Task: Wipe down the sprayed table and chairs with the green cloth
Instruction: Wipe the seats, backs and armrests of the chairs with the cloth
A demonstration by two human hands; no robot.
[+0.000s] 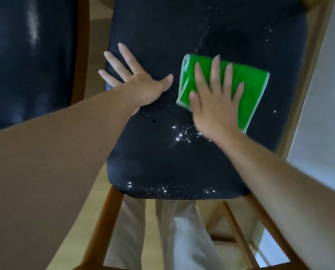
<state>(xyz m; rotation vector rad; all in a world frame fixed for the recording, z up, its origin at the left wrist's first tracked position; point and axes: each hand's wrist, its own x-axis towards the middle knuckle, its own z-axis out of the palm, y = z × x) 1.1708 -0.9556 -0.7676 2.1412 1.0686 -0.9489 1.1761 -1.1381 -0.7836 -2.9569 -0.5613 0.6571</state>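
A dark padded chair seat [162,162] with a wooden frame fills the middle of the head view. Shiny spray droplets [182,133] dot its centre and front edge. The folded green cloth [246,88] lies flat on the seat's right half. My right hand [215,100] presses on the cloth with straight, spread fingers and is slightly blurred. My left hand [137,80] rests flat on the seat's left side, fingers spread, reaching to the seat's left edge. A darker wiped patch [227,41] shows beyond the cloth.
A second dark chair seat [26,65] with a wooden frame stands to the left. A pale wall [326,94] runs along the right. Light wooden floor [98,55] shows between the chairs, and my light trousers [182,230] hang below the seat's front edge.
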